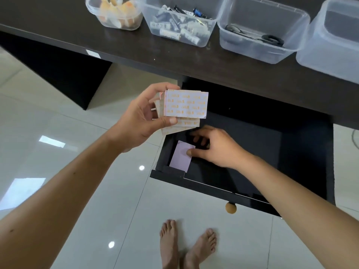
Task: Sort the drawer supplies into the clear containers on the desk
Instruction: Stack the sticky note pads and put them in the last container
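the left hand (139, 117) grips a fanned stack of printed sheets (184, 107) above the open drawer (272, 144). the right hand (215, 146) pinches a pale sheet (180, 158) lying in the drawer's left front corner.

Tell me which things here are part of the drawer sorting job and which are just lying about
Part of the job:
sticker sheets, held in left hand
pale sheet in drawer, under right hand
four clear containers

Lying about:
white label on desk edge
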The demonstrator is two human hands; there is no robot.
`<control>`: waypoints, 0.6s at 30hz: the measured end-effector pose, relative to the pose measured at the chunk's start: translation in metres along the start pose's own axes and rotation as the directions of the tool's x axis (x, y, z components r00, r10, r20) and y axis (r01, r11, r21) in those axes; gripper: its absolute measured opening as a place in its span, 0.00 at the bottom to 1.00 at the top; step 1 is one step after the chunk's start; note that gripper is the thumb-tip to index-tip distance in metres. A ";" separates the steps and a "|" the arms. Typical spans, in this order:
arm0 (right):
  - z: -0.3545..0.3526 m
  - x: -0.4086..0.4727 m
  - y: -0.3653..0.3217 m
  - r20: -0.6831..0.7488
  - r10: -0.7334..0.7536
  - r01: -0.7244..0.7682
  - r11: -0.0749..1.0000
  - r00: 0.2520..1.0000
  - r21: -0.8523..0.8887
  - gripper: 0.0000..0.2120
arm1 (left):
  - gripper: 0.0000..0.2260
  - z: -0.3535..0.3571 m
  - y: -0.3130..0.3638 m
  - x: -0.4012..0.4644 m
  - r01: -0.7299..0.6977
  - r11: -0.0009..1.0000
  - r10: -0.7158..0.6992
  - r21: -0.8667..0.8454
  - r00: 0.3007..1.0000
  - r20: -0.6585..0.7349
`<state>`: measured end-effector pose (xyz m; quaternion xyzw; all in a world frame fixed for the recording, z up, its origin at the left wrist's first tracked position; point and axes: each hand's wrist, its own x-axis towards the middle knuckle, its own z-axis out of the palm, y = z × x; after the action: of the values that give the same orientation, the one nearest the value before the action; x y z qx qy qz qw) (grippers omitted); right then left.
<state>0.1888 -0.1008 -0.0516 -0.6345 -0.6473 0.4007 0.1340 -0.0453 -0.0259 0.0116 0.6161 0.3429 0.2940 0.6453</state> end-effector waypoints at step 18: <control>-0.017 -0.022 0.007 0.150 0.124 -0.153 0.968 0.981 0.199 0.15 | 0.25 0.003 0.002 -0.003 0.049 0.997 -0.051 -0.057 0.998 -0.027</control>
<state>0.2084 -0.1160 -0.0384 -0.6315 -0.5633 0.5174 0.1271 -0.0441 -0.0300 0.0140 0.5845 0.3590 0.2963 0.6646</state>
